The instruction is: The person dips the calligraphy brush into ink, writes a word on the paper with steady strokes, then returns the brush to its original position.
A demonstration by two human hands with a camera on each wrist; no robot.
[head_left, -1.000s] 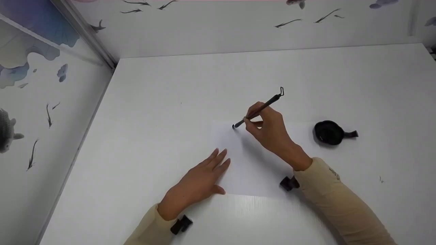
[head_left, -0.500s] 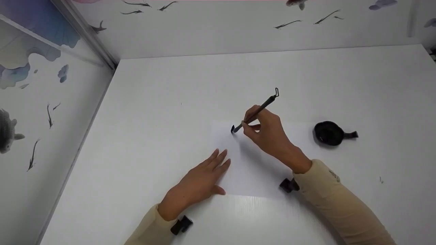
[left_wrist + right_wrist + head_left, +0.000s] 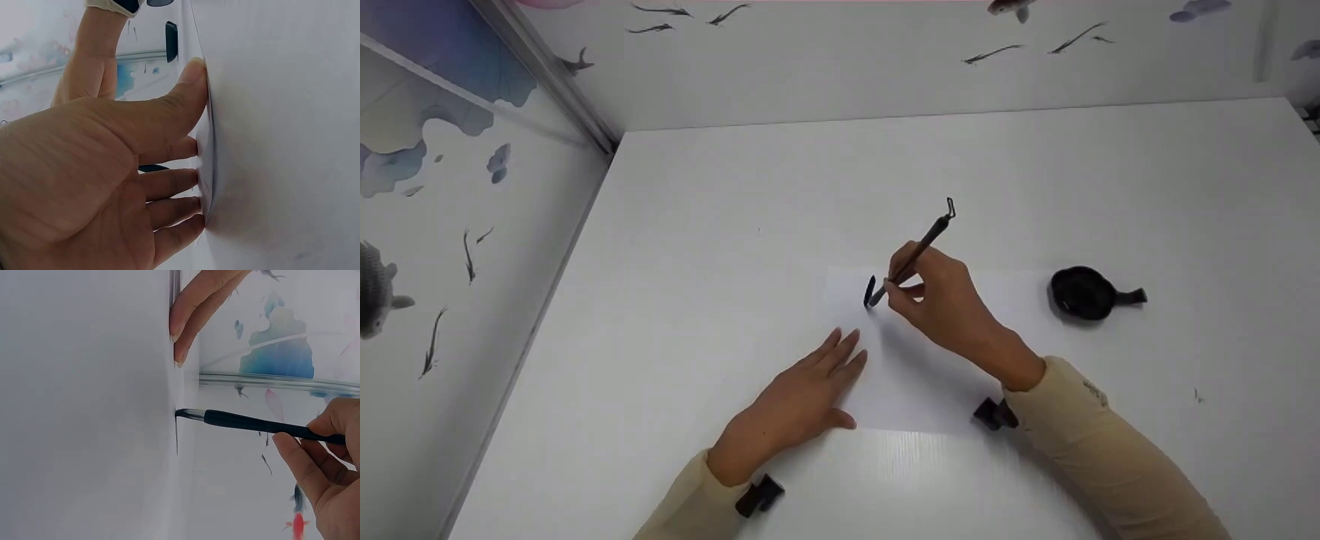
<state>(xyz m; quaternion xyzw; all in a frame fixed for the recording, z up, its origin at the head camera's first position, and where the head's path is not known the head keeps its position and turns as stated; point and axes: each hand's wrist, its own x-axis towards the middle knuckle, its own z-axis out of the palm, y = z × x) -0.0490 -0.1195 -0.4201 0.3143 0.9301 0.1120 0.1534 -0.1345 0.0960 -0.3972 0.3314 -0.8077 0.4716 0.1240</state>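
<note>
A dark writing brush (image 3: pixel 924 244) with a hanging loop at its top is pinched between the thumb and fingers of my right hand (image 3: pixel 952 304). In the right wrist view the inked tip of the brush (image 3: pixel 239 420) touches the paper and bends against it. A short black ink stroke (image 3: pixel 870 289) runs down to the tip on the white paper (image 3: pixel 922 397). My left hand (image 3: pixel 795 397) rests on the left part of the sheet, fingers extended. The left wrist view shows the fingertips and thumb of the left hand (image 3: pixel 129 152) pressing the slightly raised paper.
To the right of the sheet stands a small black ink dish (image 3: pixel 1082 292) with a short handle. Both wrists carry small black cameras. White panels with painted fish border the white table (image 3: pixel 720 202) at the back and left.
My right hand has drawn the brush down and slightly left, and the black stroke under it has grown from a dot into a line. The left hand has stayed put.
</note>
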